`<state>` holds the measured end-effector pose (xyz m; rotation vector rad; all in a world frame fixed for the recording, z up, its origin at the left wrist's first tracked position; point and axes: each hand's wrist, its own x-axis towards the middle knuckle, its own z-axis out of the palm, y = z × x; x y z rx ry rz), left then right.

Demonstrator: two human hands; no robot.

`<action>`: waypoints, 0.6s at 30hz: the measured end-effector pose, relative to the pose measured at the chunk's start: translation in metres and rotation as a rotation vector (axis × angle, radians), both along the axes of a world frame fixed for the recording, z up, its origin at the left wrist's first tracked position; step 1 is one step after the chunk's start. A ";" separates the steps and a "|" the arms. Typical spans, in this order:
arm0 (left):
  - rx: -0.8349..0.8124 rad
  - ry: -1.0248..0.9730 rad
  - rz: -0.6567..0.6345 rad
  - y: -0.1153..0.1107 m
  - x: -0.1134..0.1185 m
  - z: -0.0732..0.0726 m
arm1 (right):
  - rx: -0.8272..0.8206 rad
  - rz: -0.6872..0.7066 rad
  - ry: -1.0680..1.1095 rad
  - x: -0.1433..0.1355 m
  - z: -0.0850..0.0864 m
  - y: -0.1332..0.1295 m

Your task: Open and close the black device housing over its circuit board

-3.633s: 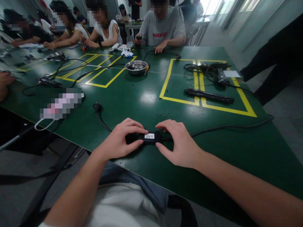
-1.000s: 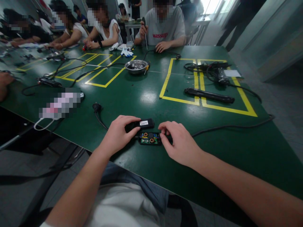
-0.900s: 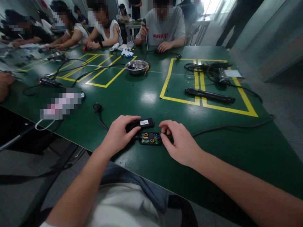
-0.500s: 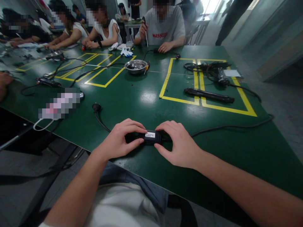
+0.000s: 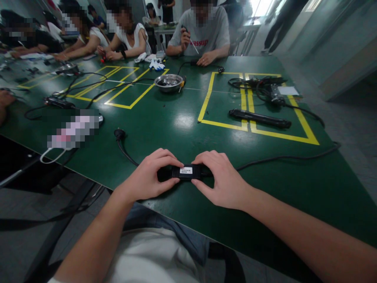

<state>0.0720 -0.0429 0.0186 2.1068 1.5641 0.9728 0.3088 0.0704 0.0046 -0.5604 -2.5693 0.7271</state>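
A small black box [image 5: 186, 175] with a white printed label lies on the green table in front of me, in line with a black cord. My left hand [image 5: 157, 173] grips its left end between thumb and fingers. At the right end, my right hand [image 5: 219, 177] pinches the box the same way. The cord [image 5: 282, 158] runs out past my right hand toward the table's right edge. To the left, another stretch ends in a black plug [image 5: 119, 135]. What the box is inside cannot be seen.
Beyond my hands is a steel bowl [image 5: 169, 83] of small parts. A black tube-shaped piece [image 5: 259, 118] and tangled cords [image 5: 265, 86] lie by yellow tape at right. A blurred pink object [image 5: 73, 131] rests at left. Across the table, a person holds a screwdriver [image 5: 194, 46].
The black box has turned slightly and its label sits a little lower; both hands stay around it. Across the table, the person's screwdriver has tilted.
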 end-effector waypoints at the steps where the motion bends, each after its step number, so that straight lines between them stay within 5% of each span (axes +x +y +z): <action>1: -0.011 -0.003 -0.004 0.000 0.000 0.000 | -0.003 -0.001 -0.002 0.000 0.000 0.000; 18: -0.050 0.017 -0.009 -0.001 0.000 0.002 | 0.019 0.017 0.007 -0.001 0.001 0.000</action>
